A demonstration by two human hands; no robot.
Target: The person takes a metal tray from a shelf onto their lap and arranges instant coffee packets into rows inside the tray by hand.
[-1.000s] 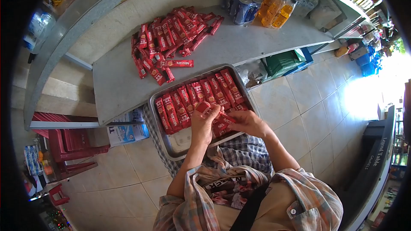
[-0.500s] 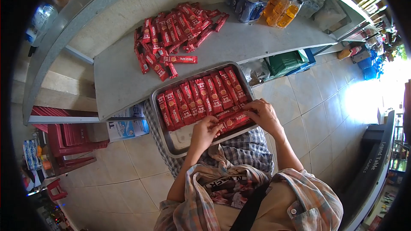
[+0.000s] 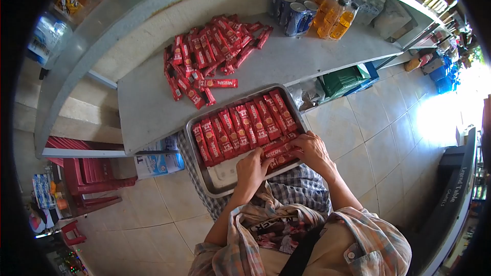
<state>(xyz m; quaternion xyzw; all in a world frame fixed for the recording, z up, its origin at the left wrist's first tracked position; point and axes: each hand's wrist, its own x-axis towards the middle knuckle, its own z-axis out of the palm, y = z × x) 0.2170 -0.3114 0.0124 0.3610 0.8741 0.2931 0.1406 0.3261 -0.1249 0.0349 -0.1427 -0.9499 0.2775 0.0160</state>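
A metal tray [image 3: 223, 173] rests on my lap, with a row of red Nescafé coffee sachets [image 3: 245, 125] standing side by side across its far part. At its near right, more sachets lie crosswise. My left hand [image 3: 250, 171] is closed on the left end of one crosswise coffee sachet [image 3: 282, 159], the thumb and fingertips pressed to it. Over the tray's right rim, my right hand [image 3: 314, 152] pinches the same sachet's right end. The fingertips partly cover the sachet's ends. On the grey shelf ahead lies a loose heap of the same sachets [image 3: 212, 46].
Blue cans [image 3: 295, 18] and orange drink bottles [image 3: 335, 18] stand at the back of the grey shelf [image 3: 291, 64]. A green package [image 3: 343, 81] sits underneath. Dark red plastic chairs [image 3: 97, 174] are at the left, and a black box [image 3: 445, 194] is at the right.
Both hands have stayed at the crosswise sachets. My left hand has turned, its knuckles now more upward, and the nearest sachet sits lower against the near rim. The camera view has shifted slightly.
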